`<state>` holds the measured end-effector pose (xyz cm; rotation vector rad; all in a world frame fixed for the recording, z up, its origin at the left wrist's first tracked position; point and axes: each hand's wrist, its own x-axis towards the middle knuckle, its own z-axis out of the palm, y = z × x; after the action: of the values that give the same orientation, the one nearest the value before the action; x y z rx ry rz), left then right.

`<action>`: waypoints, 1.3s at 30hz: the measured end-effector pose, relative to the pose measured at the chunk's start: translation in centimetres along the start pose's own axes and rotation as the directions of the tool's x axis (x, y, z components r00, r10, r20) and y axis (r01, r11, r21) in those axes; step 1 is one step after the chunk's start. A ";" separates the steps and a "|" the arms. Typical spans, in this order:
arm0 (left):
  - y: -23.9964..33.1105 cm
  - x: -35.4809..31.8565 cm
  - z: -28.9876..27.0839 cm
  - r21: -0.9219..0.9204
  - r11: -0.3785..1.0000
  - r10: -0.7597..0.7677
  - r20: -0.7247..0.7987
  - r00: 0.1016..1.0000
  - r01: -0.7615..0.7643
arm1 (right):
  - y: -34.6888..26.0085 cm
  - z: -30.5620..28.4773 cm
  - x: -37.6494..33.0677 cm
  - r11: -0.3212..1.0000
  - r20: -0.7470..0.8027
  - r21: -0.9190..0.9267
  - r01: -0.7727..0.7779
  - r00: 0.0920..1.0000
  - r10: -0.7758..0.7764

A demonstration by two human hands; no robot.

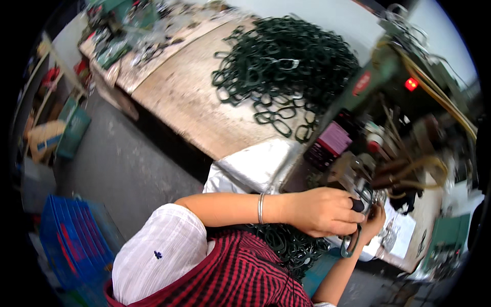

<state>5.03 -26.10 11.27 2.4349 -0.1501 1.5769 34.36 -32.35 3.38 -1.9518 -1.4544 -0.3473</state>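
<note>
Head cam, fisheye, tilted down-right, close over hands (327, 211) at workbench (189, 97).

A short white ribbed sleeve (158, 250) with a small dark mark, a red-and-black checked apron (240, 276) at the near edge, and a thin silver bangle (261, 208) on the left wrist

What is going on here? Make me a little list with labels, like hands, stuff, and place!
left hand: left hand grips a small dark green frame piece at the machine
right hand: right hand touches the same piece from below, mostly hidden
machine: green machine with a red light
bench: wooden bench holding a big pile of dark green frames
floor: blue crate at the left
</note>
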 end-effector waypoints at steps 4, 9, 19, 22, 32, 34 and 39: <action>-1.3 -4.0 -2.8 0.339 0.910 -0.098 -0.387 0.917 0.240 | 2.7 0.3 -1.0 0.912 0.017 0.362 -0.191 0.980 0.199; -8.2 -8.6 -7.9 0.492 0.428 -0.598 -0.475 0.646 0.758 | 2.5 -0.5 -0.2 0.837 0.037 0.473 -0.274 0.956 0.292; -13.1 -14.7 -7.3 0.674 0.245 -0.721 -0.354 0.596 0.697 | 2.6 -2.8 -3.3 0.915 -0.057 0.271 -0.299 0.944 0.326; -11.9 -11.8 -8.5 0.647 0.348 -0.539 -0.454 0.710 0.678 | -2.7 -4.9 -1.9 0.927 0.005 0.263 -0.266 0.962 0.274; -8.1 -6.0 -7.0 -0.519 0.606 -0.786 -0.508 0.353 0.603 | -13.4 -3.7 4.2 0.524 0.140 0.819 -0.235 0.967 0.215; -4.5 0.1 -6.9 -0.527 0.732 -0.679 -0.513 0.524 0.432 | -15.3 -3.9 4.5 0.325 0.188 0.911 -0.253 0.958 0.216; -3.5 7.6 -6.2 -0.356 0.888 -0.420 -0.374 0.827 0.290 | -15.8 -4.5 4.0 0.180 0.237 0.946 -0.271 0.953 0.190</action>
<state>3.45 -20.81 20.07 1.7069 0.1493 1.7361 21.96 -29.86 14.60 -1.0005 -0.9031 0.7052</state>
